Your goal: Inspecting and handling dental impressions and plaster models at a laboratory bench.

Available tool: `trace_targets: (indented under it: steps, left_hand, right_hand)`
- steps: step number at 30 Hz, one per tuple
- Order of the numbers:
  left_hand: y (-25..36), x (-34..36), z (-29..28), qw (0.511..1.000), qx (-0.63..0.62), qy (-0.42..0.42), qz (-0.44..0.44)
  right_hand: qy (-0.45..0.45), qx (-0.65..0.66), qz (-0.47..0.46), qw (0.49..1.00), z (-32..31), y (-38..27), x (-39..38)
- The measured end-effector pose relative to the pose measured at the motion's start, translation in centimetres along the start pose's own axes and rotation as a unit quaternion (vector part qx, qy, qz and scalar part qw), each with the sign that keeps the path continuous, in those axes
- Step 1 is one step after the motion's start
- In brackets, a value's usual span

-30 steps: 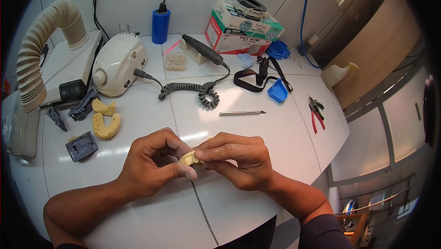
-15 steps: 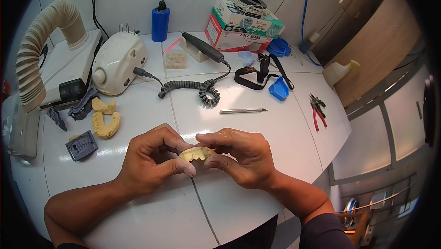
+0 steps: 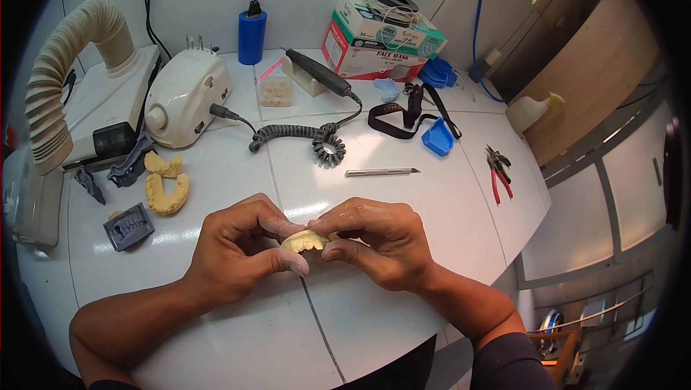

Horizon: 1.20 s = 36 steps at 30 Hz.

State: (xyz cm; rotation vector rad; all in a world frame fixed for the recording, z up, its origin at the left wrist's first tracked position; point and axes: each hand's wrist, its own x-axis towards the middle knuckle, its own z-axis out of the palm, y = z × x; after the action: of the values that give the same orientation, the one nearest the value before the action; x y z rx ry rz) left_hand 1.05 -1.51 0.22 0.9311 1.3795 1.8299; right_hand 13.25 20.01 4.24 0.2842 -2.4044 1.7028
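Observation:
A pale yellow dental cast (image 3: 305,241) with tooth shapes along its lower edge is held between my two hands, above the white tabletop. My left hand (image 3: 241,246) pinches its left end between thumb and fingers. On the other end, my right hand (image 3: 378,242) grips with thumb and index finger; white dust coats its fingers. The cast's back and ends are hidden by my fingers. Beyond my hands lies a craft knife (image 3: 381,172) with a metal handle. Off to the left rest a horseshoe-shaped yellow cast (image 3: 167,195), a smaller yellow piece (image 3: 164,166) and a grey tooth mould (image 3: 129,228).
A white control unit (image 3: 188,98) connects by coiled cord to a handpiece (image 3: 317,73) on its stand. A ribbed hose (image 3: 50,95) arches at far left. Mask boxes (image 3: 374,44), a black strap (image 3: 392,125), a blue tray (image 3: 437,138) and red-handled pliers (image 3: 498,176) lie farther right.
My right index fingertip has slid slightly left along the cast's top edge, nearer my left fingers. The cast has tilted a little; both hands still hold it.

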Motion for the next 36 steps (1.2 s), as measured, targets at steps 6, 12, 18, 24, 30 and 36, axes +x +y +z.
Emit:
trace_targets:
  steps: [6,12,18,24,30,36]
  left_hand:
    - [-0.1,0.0,-0.1,1.000,-0.001,-0.004,-0.006]
    - [0.0,0.0,-0.2,1.000,0.004,-0.003,-0.013]
    - [0.2,0.1,0.2,1.000,-0.011,-0.005,-0.018]
    - [0.5,0.4,0.1,0.999,-0.035,0.016,-0.021]
    - [-0.2,0.5,0.0,0.996,-0.061,0.059,0.009]
    - [-0.2,0.5,0.0,0.998,-0.028,0.057,0.016]
  right_hand:
    - [0.009,0.008,0.003,1.000,0.2,0.0,-0.1]
    - [0.009,-0.004,-0.014,1.000,0.2,0.1,0.2]
    - [0.028,0.075,0.004,0.997,0.6,0.4,-0.5]
    - [0.006,0.083,-0.021,0.996,0.3,0.4,-0.3]
    - [-0.001,0.061,-0.029,0.998,0.8,0.2,-0.1]
    - [-0.001,0.058,-0.031,0.998,1.0,0.5,-0.2]
